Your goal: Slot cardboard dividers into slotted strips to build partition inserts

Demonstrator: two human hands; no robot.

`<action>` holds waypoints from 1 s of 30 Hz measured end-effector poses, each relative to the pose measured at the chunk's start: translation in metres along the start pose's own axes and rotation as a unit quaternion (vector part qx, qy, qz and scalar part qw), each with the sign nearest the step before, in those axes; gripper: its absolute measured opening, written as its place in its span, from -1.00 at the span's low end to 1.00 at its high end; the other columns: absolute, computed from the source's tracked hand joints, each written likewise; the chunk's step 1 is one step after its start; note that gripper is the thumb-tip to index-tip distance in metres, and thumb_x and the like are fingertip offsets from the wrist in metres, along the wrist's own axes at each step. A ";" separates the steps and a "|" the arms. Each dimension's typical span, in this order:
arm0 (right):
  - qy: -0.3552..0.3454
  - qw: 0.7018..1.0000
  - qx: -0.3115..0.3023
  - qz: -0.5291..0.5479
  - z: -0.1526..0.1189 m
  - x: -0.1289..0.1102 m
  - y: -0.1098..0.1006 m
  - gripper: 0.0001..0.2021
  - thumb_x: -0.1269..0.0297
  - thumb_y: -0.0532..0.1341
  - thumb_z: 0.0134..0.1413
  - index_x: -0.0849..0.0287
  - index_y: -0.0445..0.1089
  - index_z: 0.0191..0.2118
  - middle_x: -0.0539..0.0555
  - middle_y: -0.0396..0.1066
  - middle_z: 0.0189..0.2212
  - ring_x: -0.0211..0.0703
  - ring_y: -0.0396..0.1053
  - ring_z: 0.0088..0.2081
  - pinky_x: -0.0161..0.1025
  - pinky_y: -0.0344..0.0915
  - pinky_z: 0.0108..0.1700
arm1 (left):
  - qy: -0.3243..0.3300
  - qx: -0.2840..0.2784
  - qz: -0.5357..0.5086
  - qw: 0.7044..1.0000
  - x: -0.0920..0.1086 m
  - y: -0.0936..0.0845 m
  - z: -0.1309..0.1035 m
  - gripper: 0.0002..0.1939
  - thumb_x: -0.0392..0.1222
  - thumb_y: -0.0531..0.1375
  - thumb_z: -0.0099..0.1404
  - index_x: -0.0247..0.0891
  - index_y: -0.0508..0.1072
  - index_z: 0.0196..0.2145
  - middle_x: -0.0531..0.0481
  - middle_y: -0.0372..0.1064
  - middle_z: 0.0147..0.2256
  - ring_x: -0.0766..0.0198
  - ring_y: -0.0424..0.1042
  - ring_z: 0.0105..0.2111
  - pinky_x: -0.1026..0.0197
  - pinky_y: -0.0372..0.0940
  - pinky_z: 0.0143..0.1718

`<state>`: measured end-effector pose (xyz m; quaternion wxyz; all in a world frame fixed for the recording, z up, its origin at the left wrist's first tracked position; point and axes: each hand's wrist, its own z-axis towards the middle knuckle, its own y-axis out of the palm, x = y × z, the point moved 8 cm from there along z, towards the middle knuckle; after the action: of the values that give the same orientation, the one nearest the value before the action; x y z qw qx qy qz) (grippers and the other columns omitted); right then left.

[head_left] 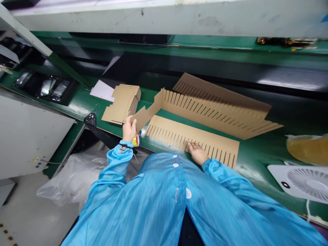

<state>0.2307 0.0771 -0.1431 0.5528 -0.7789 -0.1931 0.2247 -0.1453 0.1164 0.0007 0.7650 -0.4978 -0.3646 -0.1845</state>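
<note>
My left hand (129, 129) is closed on the near end of a bent cardboard divider strip (202, 111). That strip runs away from the hand, folds at a corner and stretches right along the bench, its slots facing up. My right hand (196, 152) rests with fingers extended on a flat slotted cardboard sheet (191, 131) close to my body. Behind the bent strip leans another slotted cardboard piece (217, 90). Just left of the left hand lies a stack of cut cardboard pieces (120, 102).
A white fan (304, 181) and a yellowish round container (309, 148) stand at the right. A yellow-and-red roll (136, 140) sits by my left wrist. Black trays (47, 87) lie at the far left. A shelf edge (164, 18) crosses above the green bench.
</note>
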 end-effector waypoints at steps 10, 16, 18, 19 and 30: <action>-0.023 0.998 -0.028 0.044 -0.031 0.001 -0.002 -0.15 0.27 0.23 -0.14 0.23 -0.01 0.34 0.33 -0.11 0.35 0.34 -0.22 0.34 0.36 -0.09 0.22 | 0.037 -0.021 -0.037 0.998 0.008 0.006 0.017 -0.70 -0.04 0.06 0.36 -0.26 0.31 -0.06 -0.12 0.43 -0.15 0.16 0.45 -0.13 0.15 0.33 -0.07; 0.050 0.997 -0.059 0.025 -0.066 0.006 0.029 0.12 0.19 0.30 -0.20 0.28 -0.41 0.39 0.37 -0.36 0.37 0.38 -0.40 0.36 0.44 -0.26 0.21 | 0.031 -0.010 -0.042 0.999 0.004 0.007 0.019 -0.55 0.14 0.06 0.33 -0.29 0.31 -0.05 -0.16 0.44 -0.17 0.16 0.46 -0.15 0.15 0.35 -0.09; 0.077 0.997 -0.024 0.005 -0.087 0.000 0.037 0.08 0.40 0.22 -0.17 0.29 -0.50 0.38 0.36 -0.29 0.37 0.35 -0.33 0.36 0.41 -0.21 0.23 | 0.030 -0.004 -0.041 0.999 0.007 0.005 0.018 -0.52 0.19 0.06 0.31 -0.29 0.31 -0.06 -0.15 0.44 -0.19 0.16 0.47 -0.18 0.15 0.36 -0.10; 0.093 0.996 -0.008 -0.004 -0.097 -0.002 0.041 0.05 0.49 0.17 -0.16 0.28 -0.53 0.37 0.35 -0.24 0.36 0.32 -0.29 0.35 0.38 -0.19 0.24 | 0.030 0.000 -0.041 0.999 0.009 0.004 0.017 -0.51 0.21 0.06 0.31 -0.28 0.31 -0.06 -0.15 0.45 -0.21 0.17 0.48 -0.19 0.15 0.36 -0.11; 0.043 0.994 0.078 0.065 -0.171 -0.001 0.012 -0.37 0.59 -0.11 0.09 0.37 0.02 0.32 0.34 0.28 0.16 0.08 0.16 0.24 0.11 0.18 0.20 | 0.057 0.012 -0.062 0.996 0.015 0.004 0.028 -0.47 0.30 0.08 0.26 -0.24 0.29 -0.12 -0.12 0.41 -0.21 0.17 0.47 -0.17 0.12 0.35 -0.02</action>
<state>0.3269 -0.0591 -0.1054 0.6039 -0.7533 -0.1000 0.2407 -0.1436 0.1446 0.0159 0.7776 -0.4538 -0.3527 -0.2550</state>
